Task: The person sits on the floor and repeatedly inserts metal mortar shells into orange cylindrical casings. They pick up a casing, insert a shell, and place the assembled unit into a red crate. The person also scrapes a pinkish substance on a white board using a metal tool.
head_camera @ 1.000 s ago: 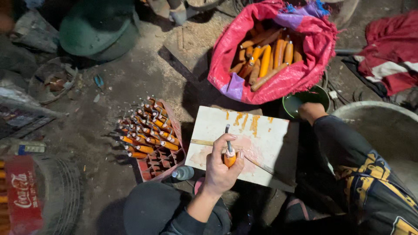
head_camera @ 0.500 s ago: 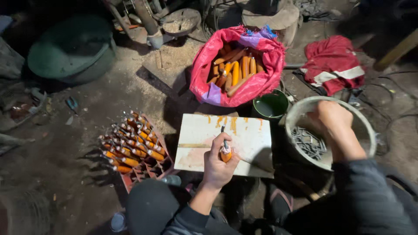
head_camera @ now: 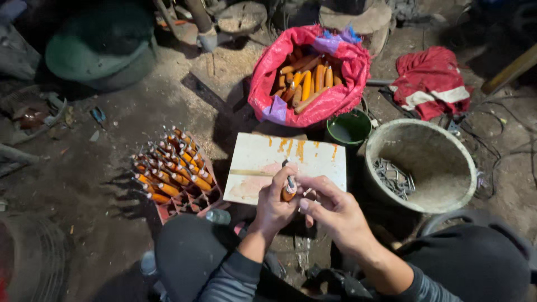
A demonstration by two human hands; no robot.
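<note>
Left hand [head_camera: 274, 204], low centre of the frame, is closed in a fist around an orange handle [head_camera: 289, 192], held upright with its grey metal end poking above the knuckles. Right hand [head_camera: 330, 210] sits just beside it to the right, thumb and forefinger pinched together at the handle's top; whether they grip a small fitting there I cannot tell, it is too small and partly hidden. Handle lies wholly inside the left fist, touching the right fingertips, above the near edge of the white board [head_camera: 282, 165]. Risks, as judgement: the pinch is fine work done over dirt floor, so a small part dropped here would likely vanish in the debris; the handle looks smooth, and a twist from the right hand could turn it in the left grip; the board shows orange streaks, so wet colour might smear onto the fingers. Left of the board, a red crate [head_camera: 187, 198] holds many like handles standing upright in rows, near the left knee and easy to knock. Right of the board, a large grey bucket [head_camera: 464, 184] with metal pieces at its bottom. Beyond, a small green bowl [head_camera: 358, 120], then a pink sack [head_camera: 268, 95] of loose orange handles in the upper centre, and a red cloth [head_camera: 430, 81] at upper right.
</note>
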